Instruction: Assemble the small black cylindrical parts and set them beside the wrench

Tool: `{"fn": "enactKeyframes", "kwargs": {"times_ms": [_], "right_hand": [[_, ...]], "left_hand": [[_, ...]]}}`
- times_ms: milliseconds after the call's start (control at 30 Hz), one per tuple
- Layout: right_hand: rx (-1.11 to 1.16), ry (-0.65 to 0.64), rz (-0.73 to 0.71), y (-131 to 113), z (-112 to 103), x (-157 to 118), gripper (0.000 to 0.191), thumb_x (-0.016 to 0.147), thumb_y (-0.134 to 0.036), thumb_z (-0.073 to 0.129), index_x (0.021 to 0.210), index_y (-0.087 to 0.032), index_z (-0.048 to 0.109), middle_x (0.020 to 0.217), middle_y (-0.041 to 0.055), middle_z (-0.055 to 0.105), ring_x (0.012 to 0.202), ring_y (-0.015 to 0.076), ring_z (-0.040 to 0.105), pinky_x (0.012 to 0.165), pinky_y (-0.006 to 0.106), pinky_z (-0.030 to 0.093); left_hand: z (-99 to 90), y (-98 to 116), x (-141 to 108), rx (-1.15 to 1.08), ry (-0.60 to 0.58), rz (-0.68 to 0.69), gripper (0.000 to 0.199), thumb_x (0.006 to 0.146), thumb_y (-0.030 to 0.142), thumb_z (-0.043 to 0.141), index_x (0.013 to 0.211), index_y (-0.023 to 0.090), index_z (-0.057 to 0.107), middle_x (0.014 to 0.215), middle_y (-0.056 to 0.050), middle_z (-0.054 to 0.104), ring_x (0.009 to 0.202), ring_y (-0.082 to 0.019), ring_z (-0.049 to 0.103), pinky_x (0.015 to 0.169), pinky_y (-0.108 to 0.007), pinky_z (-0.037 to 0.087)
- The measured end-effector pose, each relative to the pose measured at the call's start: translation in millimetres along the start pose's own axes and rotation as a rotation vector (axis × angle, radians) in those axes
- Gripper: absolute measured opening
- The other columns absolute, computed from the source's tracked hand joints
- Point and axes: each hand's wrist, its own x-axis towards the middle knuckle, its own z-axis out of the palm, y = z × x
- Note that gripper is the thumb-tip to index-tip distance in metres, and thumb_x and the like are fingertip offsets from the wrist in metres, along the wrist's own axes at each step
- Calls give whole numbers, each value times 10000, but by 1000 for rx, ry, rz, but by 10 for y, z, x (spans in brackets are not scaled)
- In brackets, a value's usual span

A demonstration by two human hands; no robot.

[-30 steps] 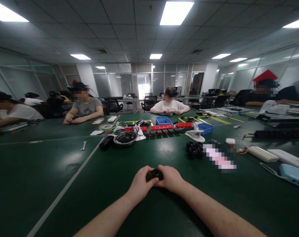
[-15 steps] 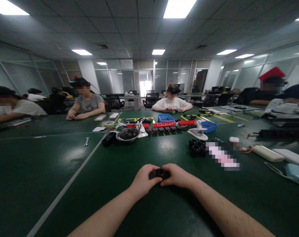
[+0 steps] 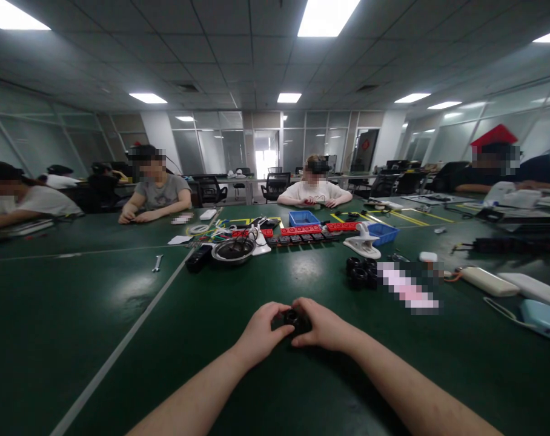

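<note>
Grip a small black ring-shaped part between left hand and right hand, low over the near middle of the green tabletop. Have left thumb and fingers closed on its left side, right thumb and fingers curled around its right side (cannot tell how many fingertips press on it). Cannot tell whether it touches the tabletop. Toward the right edge, see a light-blue case; just beyond and nearer the middle, a pixelated pink strip beside a cluster of black rings. Farther off at left, see an open-ended wrench. Past the hands, see a round metal-rimmed pan beside a black handheld device, a white clip-shaped stand, red blocks in a row, then 2 blue bins. Across the table, see a seated person in white; farther back, black office chairs.
</note>
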Motion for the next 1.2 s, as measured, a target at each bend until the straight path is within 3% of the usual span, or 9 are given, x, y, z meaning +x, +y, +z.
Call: {"fn": "enactKeyframes", "kwargs": {"times_ms": [67, 200, 333, 533, 700, 800, 933, 1067, 1200], "right_hand": [[94, -56, -57, 51, -44, -1, 545, 579, -314, 701, 1072, -198, 497, 971, 31, 559, 840, 174, 528, 696, 260, 401], [132, -155, -42, 91, -59, 26, 235, 656, -252, 637, 867, -179, 564, 779, -15, 579, 695, 130, 531, 580, 212, 377], [-48, -74, 69, 16, 12, 46, 347, 571, -406, 691, 784, -181, 536, 715, -13, 577, 631, 135, 517, 493, 204, 316], [-289, 29, 118, -106, 104, 46, 414, 595, -543, 615, 788, -183, 548, 760, 45, 599, 686, 201, 554, 556, 258, 360], [-112, -25, -4, -60, -19, 11, 582, 523, -480, 706, 997, -193, 528, 943, 52, 563, 819, 205, 539, 661, 273, 405], [23, -114, -106, 29, -99, 9, 456, 595, -333, 696, 1008, -205, 553, 951, 26, 562, 845, 181, 528, 700, 257, 400], [134, -199, -70, 110, -98, 33, 268, 643, -250, 655, 890, -182, 576, 795, -14, 584, 717, 135, 541, 591, 206, 385], [-43, -92, 47, 36, 14, 50, 377, 557, -423, 701, 807, -183, 554, 732, -10, 590, 654, 150, 541, 511, 205, 346], [-318, 50, 117, -97, 117, 47, 404, 633, -550, 577, 793, -179, 558, 745, 50, 606, 681, 205, 569, 571, 262, 384]], "left_hand": [[-16, 12, -4, -4, -14, 3, 278, 698, 230, 604, 974, 207, 584, 918, -32, 577, 853, -180, 525, 715, -272, 411], [-14, 43, -18, -9, -21, -12, 288, 698, 251, 603, 983, 216, 583, 921, -31, 579, 841, -181, 532, 704, -277, 417], [43, 66, -28, 14, 22, -58, 266, 669, 252, 627, 928, 201, 593, 896, -30, 577, 837, -189, 527, 724, -292, 411], [107, 50, -19, 38, 86, -104, 227, 663, 254, 624, 876, 187, 588, 874, -30, 569, 842, -199, 521, 736, -304, 402], [32, 45, -4, -16, 1, -19, 260, 672, 206, 621, 931, 201, 594, 904, -28, 579, 859, -184, 522, 737, -277, 406], [-22, 69, -8, -23, -49, 7, 299, 693, 208, 608, 991, 220, 589, 932, -26, 584, 882, -180, 520, 758, -278, 405], [-20, 88, -21, -6, -57, -3, 295, 694, 228, 607, 989, 225, 597, 934, -26, 592, 876, -187, 526, 746, -283, 408], [50, 73, -27, 27, 25, -41, 261, 658, 240, 634, 914, 201, 609, 894, -29, 591, 860, -199, 529, 744, -294, 400], [93, 67, -31, 86, 80, -114, 213, 667, 291, 618, 853, 190, 591, 862, -29, 580, 836, -210, 528, 717, -308, 402]]}}
